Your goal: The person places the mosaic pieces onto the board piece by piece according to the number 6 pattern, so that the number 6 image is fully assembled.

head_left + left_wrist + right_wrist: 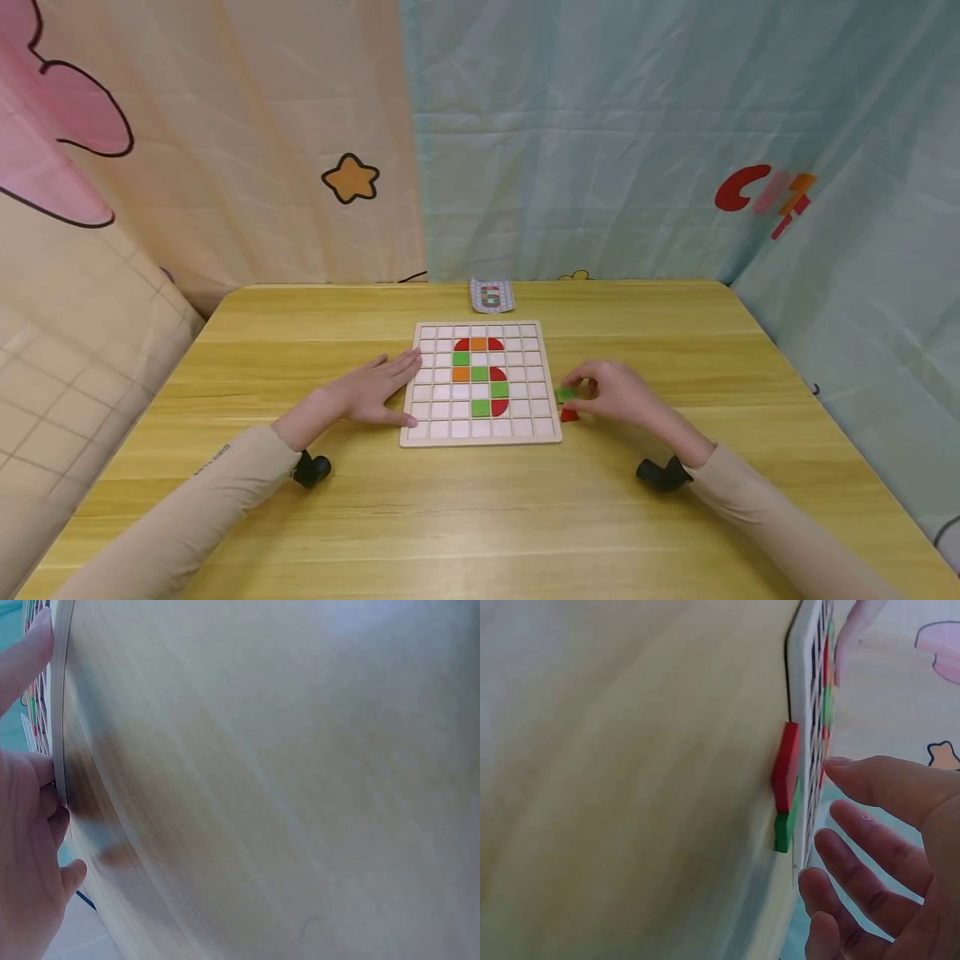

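Observation:
A pale square grid board (480, 442) lies on the wooden table. Red, orange and green tiles in its cells form a curved figure. My left hand (377, 390) is spread along the board's left side, its fingertips and thumb resting on the edge. Just off the board's right edge lie a green tile (565, 395) and a red tile (570, 415). Over these two tiles hovers my right hand (617, 393), thumb and index finger apart. In the right wrist view, the red tile (784, 766) and green tile (784, 829) sit on the table with nothing between the fingers.
A small printed card (492, 295) showing a coloured grid figure lies behind the board, near the table's far edge. Patterned curtains (615, 150) hang behind and beside the table. Black wrist mounts (663, 475) project below both hands.

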### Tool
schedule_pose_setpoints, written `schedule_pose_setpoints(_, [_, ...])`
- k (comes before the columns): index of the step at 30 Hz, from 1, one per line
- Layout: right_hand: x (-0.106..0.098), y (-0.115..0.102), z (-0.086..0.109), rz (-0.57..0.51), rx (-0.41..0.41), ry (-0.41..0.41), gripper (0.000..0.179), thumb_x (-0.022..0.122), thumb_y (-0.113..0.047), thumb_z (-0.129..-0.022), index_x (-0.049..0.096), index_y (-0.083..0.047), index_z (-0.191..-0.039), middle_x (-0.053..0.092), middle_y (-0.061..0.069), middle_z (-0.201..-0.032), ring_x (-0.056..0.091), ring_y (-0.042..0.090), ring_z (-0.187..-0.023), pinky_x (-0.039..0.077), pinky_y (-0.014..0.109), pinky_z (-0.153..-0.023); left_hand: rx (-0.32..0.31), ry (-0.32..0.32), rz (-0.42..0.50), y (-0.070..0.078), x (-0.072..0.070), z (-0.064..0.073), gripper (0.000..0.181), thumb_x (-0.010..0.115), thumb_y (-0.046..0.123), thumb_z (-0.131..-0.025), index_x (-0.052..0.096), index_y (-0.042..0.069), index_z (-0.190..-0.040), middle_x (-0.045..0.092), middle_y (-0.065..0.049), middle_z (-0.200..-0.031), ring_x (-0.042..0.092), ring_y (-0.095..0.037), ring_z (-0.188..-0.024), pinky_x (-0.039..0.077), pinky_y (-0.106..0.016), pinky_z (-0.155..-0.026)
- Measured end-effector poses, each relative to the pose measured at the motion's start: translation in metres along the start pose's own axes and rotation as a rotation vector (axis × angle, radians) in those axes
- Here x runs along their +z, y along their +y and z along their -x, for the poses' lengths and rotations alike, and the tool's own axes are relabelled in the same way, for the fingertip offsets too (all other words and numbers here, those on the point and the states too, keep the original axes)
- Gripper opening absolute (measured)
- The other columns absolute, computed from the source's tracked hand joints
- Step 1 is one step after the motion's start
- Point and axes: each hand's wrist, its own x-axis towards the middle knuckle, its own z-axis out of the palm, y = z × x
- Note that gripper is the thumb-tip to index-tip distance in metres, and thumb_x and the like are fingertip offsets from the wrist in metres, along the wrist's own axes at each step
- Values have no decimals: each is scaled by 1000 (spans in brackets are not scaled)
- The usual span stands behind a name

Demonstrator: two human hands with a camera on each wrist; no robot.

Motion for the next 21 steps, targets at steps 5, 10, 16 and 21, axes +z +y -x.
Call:
schedule_pose_setpoints(5, [5, 0, 4, -27, 20, -25, 31, 81, -27, -76, 73, -14, -103, 70, -2, -88, 55, 2, -63, 44, 19, -58, -4, 1, -1, 0, 0, 0, 100, 52, 63, -88, 9, 1, -154, 3, -15, -162, 8, -30, -150, 11, -54, -120])
schedule_pose_setpoints(10, [10, -2, 6, -36, 71, -47, 36, 82, -29, -75, 72, -15, -106, 67, -4, -86, 52, 3, -64, 43, 20, -58, -3, 5, -9, 0, 1, 0, 100, 51, 65, -88, 10, 1, -154, 3, -15, -162, 9, -30, -150, 11, -54, -120])
schedule_pose_setpoints(16, [12, -4, 6, -33, 82, -48, 37, 82, -29, -75, 72, -14, -106, 66, -3, -86, 52, 5, -66, 43, 21, -59, -5, 0, -7, -1, 2, 0, 101, 51, 65, -88, 9, 1, -154, 3, -15, -162, 9, -29, -150, 11, -54, -120])
schedule_pose_setpoints(21, [10, -5, 5, -20, 76, -47, 36, 82, -29, -75, 72, -14, -106, 67, -2, -88, 55, 6, -70, 45, 22, -61, -4, 2, -8, -1, 1, 0, 101, 51, 65, -88, 9, 2, -154, 2, -15, -162, 9, -29, -150, 11, -54, -120])
